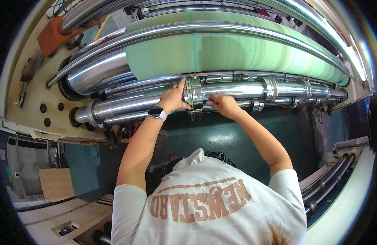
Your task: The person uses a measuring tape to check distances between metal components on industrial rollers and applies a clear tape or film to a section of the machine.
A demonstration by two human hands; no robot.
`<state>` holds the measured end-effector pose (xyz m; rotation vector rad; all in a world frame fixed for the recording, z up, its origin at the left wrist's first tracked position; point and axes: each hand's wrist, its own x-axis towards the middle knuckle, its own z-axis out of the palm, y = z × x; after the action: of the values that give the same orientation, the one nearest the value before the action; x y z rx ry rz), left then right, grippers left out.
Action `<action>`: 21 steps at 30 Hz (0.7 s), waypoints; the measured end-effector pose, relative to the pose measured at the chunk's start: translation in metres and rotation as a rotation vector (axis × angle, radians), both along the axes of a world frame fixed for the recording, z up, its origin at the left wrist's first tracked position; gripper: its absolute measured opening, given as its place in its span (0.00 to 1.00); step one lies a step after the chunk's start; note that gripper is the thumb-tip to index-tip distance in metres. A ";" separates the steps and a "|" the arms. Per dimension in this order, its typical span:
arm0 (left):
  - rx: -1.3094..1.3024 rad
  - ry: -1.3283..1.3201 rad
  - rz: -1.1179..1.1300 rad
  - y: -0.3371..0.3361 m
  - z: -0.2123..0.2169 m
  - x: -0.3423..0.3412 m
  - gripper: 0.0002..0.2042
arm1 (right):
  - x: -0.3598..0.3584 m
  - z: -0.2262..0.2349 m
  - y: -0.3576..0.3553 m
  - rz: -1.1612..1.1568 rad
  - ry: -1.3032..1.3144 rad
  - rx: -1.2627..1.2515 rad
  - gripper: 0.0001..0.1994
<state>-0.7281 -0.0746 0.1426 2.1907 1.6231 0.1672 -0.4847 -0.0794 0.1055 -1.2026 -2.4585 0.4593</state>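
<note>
A polished metal shaft (231,89) runs across the machine in front of me, with a ring-shaped metal collar (195,92) around it near the middle. My left hand (172,98), wearing a watch on the wrist, grips the collar's left side. Its index finger reaches over the top and its thumb lies lower down. Just right of the collar is my right hand (225,105), fingers curled in and slightly blurred. Whatever those fingers hold, if anything, is hidden. A second collar (270,89) sits farther right on the same shaft.
Behind the shaft, a wide green sheet (237,51) passes over a large metal roller (100,73). A thin chrome bar (209,27) crosses above it. The machine's side frame (29,102) stands at left, and a thinner lower shaft (133,117) runs beneath. Dark green floor (221,136) lies below.
</note>
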 end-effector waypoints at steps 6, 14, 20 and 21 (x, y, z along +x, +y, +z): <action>-0.012 0.128 -0.032 0.001 0.006 0.009 0.56 | 0.001 0.007 -0.010 0.164 -0.249 0.032 0.11; 0.059 0.115 -0.012 0.000 0.002 0.007 0.53 | -0.003 0.019 0.000 0.177 -0.381 0.100 0.10; 0.039 0.117 -0.035 0.002 0.003 0.008 0.55 | -0.011 0.027 0.014 0.267 -0.496 0.207 0.09; 0.038 0.112 -0.037 0.003 0.002 0.008 0.55 | -0.014 0.028 0.017 0.297 -0.501 0.263 0.09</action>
<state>-0.7205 -0.0721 0.1449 2.2944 1.6496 0.0669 -0.4989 -0.0622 0.1339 -0.9292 -3.0199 -0.1152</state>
